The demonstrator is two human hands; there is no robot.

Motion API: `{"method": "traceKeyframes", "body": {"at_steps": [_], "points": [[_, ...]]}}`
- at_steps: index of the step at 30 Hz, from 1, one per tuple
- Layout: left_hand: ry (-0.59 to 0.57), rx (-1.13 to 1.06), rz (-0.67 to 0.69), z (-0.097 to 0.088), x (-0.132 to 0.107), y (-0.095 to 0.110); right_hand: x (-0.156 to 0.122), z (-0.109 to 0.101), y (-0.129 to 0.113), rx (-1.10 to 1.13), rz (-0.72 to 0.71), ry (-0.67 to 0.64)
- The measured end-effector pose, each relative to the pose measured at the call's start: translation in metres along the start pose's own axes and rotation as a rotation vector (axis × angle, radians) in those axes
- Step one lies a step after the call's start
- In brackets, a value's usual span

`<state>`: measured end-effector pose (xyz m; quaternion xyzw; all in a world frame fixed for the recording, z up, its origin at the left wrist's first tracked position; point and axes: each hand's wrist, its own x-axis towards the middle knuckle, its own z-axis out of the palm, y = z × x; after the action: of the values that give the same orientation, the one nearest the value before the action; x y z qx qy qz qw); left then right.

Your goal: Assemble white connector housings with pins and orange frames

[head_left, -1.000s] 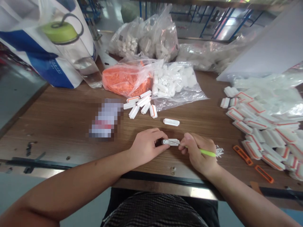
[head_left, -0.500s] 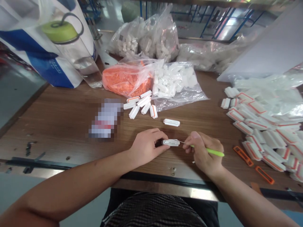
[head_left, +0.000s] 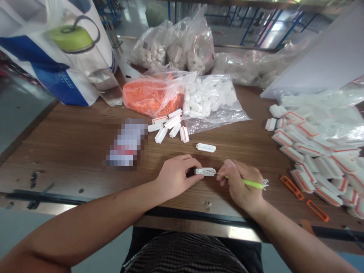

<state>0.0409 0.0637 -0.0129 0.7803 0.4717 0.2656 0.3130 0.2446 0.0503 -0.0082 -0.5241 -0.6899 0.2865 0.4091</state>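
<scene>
My left hand (head_left: 178, 177) pinches a small white plastic connector housing (head_left: 204, 171) between fingers and thumb, just above the wooden table. My right hand (head_left: 240, 182) holds a green-handled pick (head_left: 250, 183) like a pencil. The pick's thin metal tip reaches the right end of the housing. A small tuft of white bits (head_left: 265, 184) lies by the pick's far end. A second white housing (head_left: 206, 147) rests on the table beyond my hands, apart from both.
Several white housings (head_left: 167, 125) lie near an orange-filled bag (head_left: 152, 98) and a bag of white parts (head_left: 209, 99). A large pile of orange-edged white parts (head_left: 313, 159) fills the right side. Orange frames (head_left: 292, 187) lie near it. A blurred label (head_left: 127, 143) and a water bottle (head_left: 91, 64) stand to the left.
My right hand moved right with the pick, then back left, bringing the tip to the housing again. My left hand and the housing stayed nearly still.
</scene>
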Motion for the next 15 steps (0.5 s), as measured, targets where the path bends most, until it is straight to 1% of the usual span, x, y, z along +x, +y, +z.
{"method": "traceKeyframes", "body": {"at_steps": [7,13,15], "points": [[-0.016,0.001,-0.013,-0.0004,-0.0005,0.0003,0.0043,-0.0010,-0.0026,-0.045,0.015,-0.049],[-0.006,0.003,-0.012,-0.0004,0.0001,0.0006,-0.0005,0.0001,-0.0017,-0.009,-0.009,0.001],[-0.004,0.002,-0.010,0.0000,0.0000,-0.0001,-0.0005,0.0003,-0.0022,-0.022,-0.011,-0.003]]}}
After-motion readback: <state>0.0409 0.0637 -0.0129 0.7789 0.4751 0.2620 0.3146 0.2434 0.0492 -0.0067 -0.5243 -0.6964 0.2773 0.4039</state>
